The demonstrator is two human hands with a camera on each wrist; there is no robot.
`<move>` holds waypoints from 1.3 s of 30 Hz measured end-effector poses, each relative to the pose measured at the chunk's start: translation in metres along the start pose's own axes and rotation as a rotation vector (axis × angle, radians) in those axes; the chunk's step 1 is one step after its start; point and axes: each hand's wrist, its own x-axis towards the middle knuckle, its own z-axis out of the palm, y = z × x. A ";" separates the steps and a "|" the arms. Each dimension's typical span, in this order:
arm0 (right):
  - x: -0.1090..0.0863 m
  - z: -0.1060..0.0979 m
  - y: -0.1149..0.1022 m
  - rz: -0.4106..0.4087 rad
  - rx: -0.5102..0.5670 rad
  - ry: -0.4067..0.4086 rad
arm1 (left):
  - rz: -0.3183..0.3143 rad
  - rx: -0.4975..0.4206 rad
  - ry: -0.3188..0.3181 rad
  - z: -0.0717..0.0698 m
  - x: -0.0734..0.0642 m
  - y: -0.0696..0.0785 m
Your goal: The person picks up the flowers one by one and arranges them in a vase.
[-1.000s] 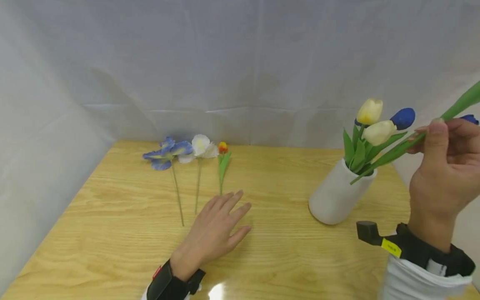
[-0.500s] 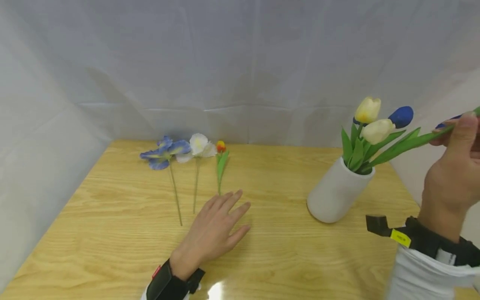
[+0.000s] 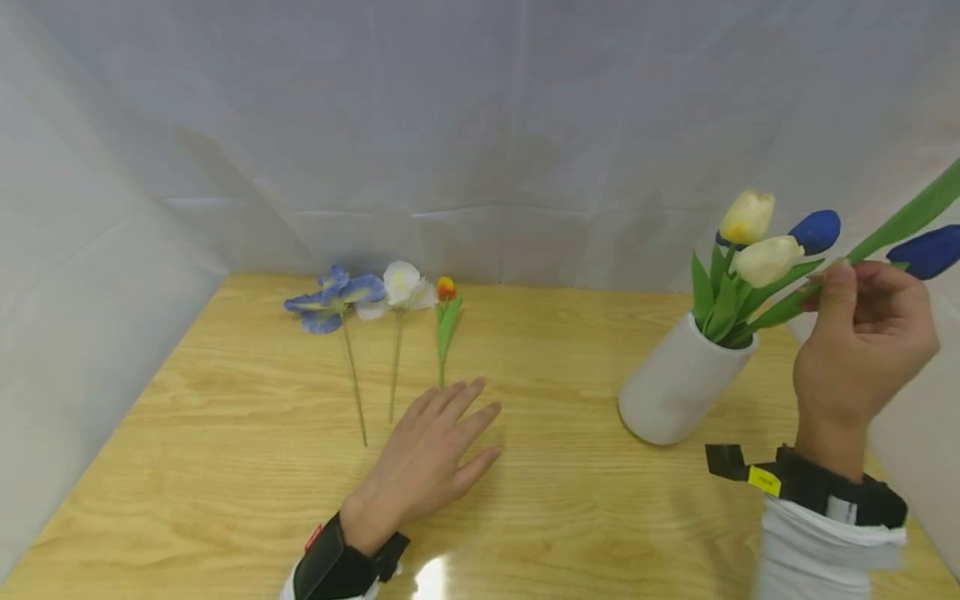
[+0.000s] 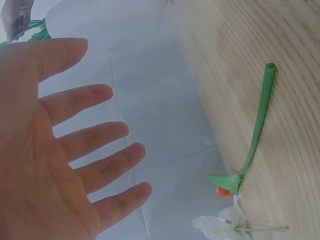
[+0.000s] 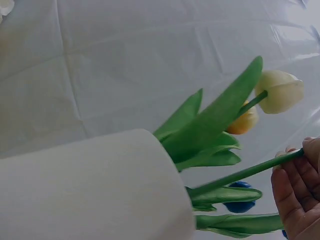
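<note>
My right hand (image 3: 862,333) pinches a green tulip stem (image 5: 250,171) between thumb and fingers, right of the white vase (image 3: 678,383). In the right wrist view that stem runs into the vase mouth; its long leaf (image 3: 907,212) leaves the head view at upper right. Cream tulips (image 3: 768,260) and a blue tulip (image 3: 816,231) stand in the vase. Another blue bloom (image 3: 926,252) shows behind my hand; which stem bears it I cannot tell. My left hand (image 3: 431,454), fingers spread, holds nothing near a small orange tulip (image 3: 446,289).
On the wooden table (image 3: 562,517), left of the orange tulip, lie a white flower (image 3: 402,285) and a blue-purple iris (image 3: 333,298) on thin stems. A pale cloth (image 3: 450,125) hangs behind the table and along its sides.
The stem's lower end, seen in front of the vase rim a second ago, is now inside the mouth. My right hand went right, then came back left. The left hand stays put.
</note>
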 end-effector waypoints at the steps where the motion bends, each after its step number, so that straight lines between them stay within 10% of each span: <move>1: -0.002 0.000 0.002 0.005 0.008 -0.003 | 0.000 0.001 -0.003 0.000 0.000 0.000; 23: -0.040 -0.002 0.023 0.176 -0.335 -0.059 | -0.025 -0.018 -0.040 0.005 0.001 -0.003; 39: -0.054 -0.011 0.027 0.142 -0.477 -0.125 | -0.039 -0.014 -0.044 0.008 -0.005 -0.006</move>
